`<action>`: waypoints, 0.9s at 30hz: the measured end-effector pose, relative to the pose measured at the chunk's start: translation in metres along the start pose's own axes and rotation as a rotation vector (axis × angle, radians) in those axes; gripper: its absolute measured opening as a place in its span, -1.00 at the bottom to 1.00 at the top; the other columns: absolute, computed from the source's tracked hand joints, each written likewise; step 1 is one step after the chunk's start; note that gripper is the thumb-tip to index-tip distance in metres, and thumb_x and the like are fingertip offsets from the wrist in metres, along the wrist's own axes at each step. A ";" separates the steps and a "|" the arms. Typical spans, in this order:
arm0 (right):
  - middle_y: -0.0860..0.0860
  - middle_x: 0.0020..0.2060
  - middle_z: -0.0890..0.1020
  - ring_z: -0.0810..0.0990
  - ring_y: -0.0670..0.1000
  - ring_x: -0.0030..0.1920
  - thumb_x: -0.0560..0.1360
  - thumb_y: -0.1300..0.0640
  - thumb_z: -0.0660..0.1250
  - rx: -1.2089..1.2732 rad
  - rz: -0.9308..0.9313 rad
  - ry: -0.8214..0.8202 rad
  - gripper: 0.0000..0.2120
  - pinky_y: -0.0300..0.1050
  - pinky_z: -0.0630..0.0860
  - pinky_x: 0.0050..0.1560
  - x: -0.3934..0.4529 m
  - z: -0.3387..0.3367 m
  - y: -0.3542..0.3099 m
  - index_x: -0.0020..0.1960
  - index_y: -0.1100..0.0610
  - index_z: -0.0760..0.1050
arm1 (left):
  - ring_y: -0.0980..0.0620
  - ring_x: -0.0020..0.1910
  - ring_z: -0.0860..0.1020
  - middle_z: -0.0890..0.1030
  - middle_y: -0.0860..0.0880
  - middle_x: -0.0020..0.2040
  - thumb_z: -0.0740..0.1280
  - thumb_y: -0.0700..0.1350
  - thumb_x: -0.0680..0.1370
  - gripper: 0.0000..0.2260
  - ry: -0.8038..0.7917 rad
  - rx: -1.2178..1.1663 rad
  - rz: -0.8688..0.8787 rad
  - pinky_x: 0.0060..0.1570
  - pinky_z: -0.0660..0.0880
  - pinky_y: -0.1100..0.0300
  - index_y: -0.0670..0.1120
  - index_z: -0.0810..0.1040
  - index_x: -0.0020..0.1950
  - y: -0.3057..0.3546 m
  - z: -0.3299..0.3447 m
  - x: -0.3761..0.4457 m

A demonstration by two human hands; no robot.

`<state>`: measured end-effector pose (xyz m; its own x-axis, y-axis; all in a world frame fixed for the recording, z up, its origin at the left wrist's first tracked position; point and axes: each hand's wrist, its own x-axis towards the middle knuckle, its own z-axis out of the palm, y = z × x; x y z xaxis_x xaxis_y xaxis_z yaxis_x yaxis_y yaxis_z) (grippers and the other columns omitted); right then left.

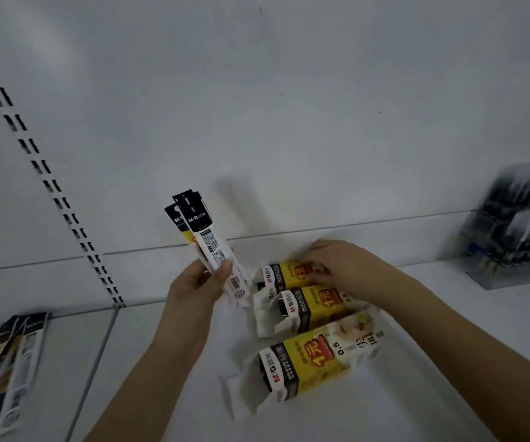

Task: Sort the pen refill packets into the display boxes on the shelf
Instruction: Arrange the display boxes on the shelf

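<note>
My left hand (198, 283) grips a small bunch of black-and-white pen refill packets (204, 237), held upright above the white shelf (448, 330). Three yellow-and-white display boxes lie on their sides on the shelf: a far one (284, 274), a middle one (308, 309) and a near one (316, 358), each with its open end to the left. My right hand (337, 269) rests on the far box with its fingers curled over the box's right part.
More refill packets (8, 368) lie fanned out on the shelf at the lower left. A clear display case of dark pens (519, 224) stands at the right. A slotted upright (50, 186) runs down the white back wall on the left.
</note>
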<state>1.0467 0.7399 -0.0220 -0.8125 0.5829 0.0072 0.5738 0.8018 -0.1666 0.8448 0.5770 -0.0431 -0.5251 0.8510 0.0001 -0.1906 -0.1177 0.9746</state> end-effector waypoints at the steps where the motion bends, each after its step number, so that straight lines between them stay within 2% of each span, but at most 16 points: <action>1: -0.09 0.21 0.50 0.47 -0.05 0.21 0.54 -0.08 0.32 0.015 -0.010 -0.033 -0.59 -0.04 0.44 0.24 0.004 0.000 0.001 0.38 -0.12 0.44 | -0.12 0.07 0.63 0.69 -0.18 0.04 0.45 0.00 0.40 -0.73 0.033 0.014 0.005 0.16 0.54 -0.04 -0.05 0.68 0.06 -0.003 0.000 0.002; 2: -0.09 0.22 0.48 0.46 -0.05 0.22 0.51 -0.10 0.34 0.034 -0.019 -0.054 -0.56 -0.03 0.43 0.26 0.007 0.001 0.003 0.38 -0.12 0.44 | -0.13 0.05 0.63 0.69 -0.19 0.01 0.46 -0.01 0.39 -0.73 0.061 0.019 0.007 0.13 0.57 -0.02 -0.06 0.68 0.05 -0.006 0.001 0.003; 4: -0.10 0.19 0.45 0.44 -0.07 0.19 0.49 -0.13 0.37 0.051 -0.028 -0.092 -0.54 -0.04 0.43 0.24 0.008 0.001 0.006 0.37 -0.12 0.44 | -0.06 0.02 0.67 0.72 -0.12 -0.05 0.46 -0.10 0.42 -0.79 0.096 -0.009 -0.001 -0.02 0.61 0.17 -0.12 0.65 0.02 -0.013 0.002 0.005; 6: -0.11 0.11 0.44 0.45 -0.08 0.12 0.48 -0.14 0.37 0.035 -0.049 -0.114 -0.56 -0.04 0.46 0.18 0.009 0.002 0.008 0.34 -0.12 0.47 | -0.01 -0.03 0.69 0.73 -0.07 -0.09 0.45 -0.19 0.45 -0.88 0.123 -0.010 -0.013 -0.10 0.61 0.27 -0.16 0.66 -0.03 -0.019 0.002 0.005; 9: -0.11 0.06 0.49 0.46 -0.09 0.09 0.46 -0.16 0.38 -0.017 -0.075 -0.147 -0.62 -0.01 0.47 0.14 0.012 0.000 0.008 0.24 -0.10 0.53 | 0.00 -0.10 0.71 0.73 -0.10 -0.12 0.47 -0.21 0.47 -0.86 0.191 0.034 -0.043 -0.15 0.61 0.29 -0.26 0.65 -0.04 -0.027 0.002 0.003; 13: -0.13 0.04 0.54 0.49 -0.11 0.05 0.45 -0.15 0.40 -0.029 -0.084 -0.146 -0.66 -0.02 0.49 0.12 0.013 -0.005 0.003 0.18 -0.06 0.54 | 0.02 -0.17 0.71 0.72 -0.16 -0.09 0.50 -0.22 0.44 -0.81 0.300 -0.020 -0.069 -0.19 0.63 0.26 -0.29 0.63 -0.01 -0.028 -0.003 0.002; 17: -0.17 0.14 0.51 0.45 -0.16 0.13 0.43 -0.18 0.40 0.048 -0.104 -0.059 -0.52 -0.18 0.43 0.19 0.008 -0.006 0.002 0.31 -0.07 0.48 | 0.01 -0.15 0.71 0.72 -0.15 -0.09 0.51 -0.22 0.42 -0.80 0.307 -0.077 -0.063 -0.22 0.63 0.24 -0.25 0.63 0.00 -0.025 -0.003 0.000; 20: -0.21 0.22 0.47 0.41 -0.22 0.18 0.44 -0.21 0.38 0.100 -0.140 0.025 -0.45 -0.25 0.40 0.22 0.002 -0.001 0.000 0.38 -0.10 0.41 | -0.02 -0.11 0.71 0.73 -0.13 -0.10 0.52 -0.20 0.41 -0.79 0.294 -0.080 -0.017 -0.16 0.64 0.20 -0.23 0.64 0.00 -0.016 0.005 -0.001; 22: -0.25 0.21 0.44 0.40 -0.27 0.16 0.45 -0.21 0.38 0.135 -0.154 0.083 -0.46 -0.33 0.39 0.19 -0.002 0.000 -0.002 0.38 -0.14 0.39 | 0.07 -0.20 0.71 0.73 -0.12 -0.15 0.52 -0.20 0.42 -0.83 0.313 -0.053 0.024 -0.22 0.62 0.27 -0.23 0.65 -0.06 -0.009 0.011 0.000; 24: -0.30 0.19 0.44 0.42 -0.29 0.15 0.44 -0.19 0.39 0.192 -0.174 0.149 -0.48 -0.40 0.39 0.14 -0.006 -0.001 -0.006 0.37 -0.20 0.38 | 0.21 -0.36 0.65 0.71 -0.04 -0.22 0.53 -0.19 0.41 -0.86 0.329 0.018 0.068 -0.36 0.54 0.40 -0.20 0.64 -0.09 -0.001 0.016 -0.002; 27: -0.32 0.17 0.46 0.46 -0.27 0.14 0.45 -0.18 0.40 0.246 -0.186 0.208 -0.49 -0.43 0.40 0.09 -0.007 0.001 -0.013 0.36 -0.23 0.37 | 0.24 -0.43 0.61 0.69 0.03 -0.25 0.53 -0.17 0.42 -0.88 0.273 0.112 0.107 -0.45 0.45 0.44 -0.15 0.64 -0.11 0.008 0.021 -0.005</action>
<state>1.0450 0.7252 -0.0205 -0.8478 0.4645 0.2558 0.3559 0.8560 -0.3750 0.8637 0.5824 -0.0306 -0.7435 0.6661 0.0591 -0.0374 -0.1296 0.9909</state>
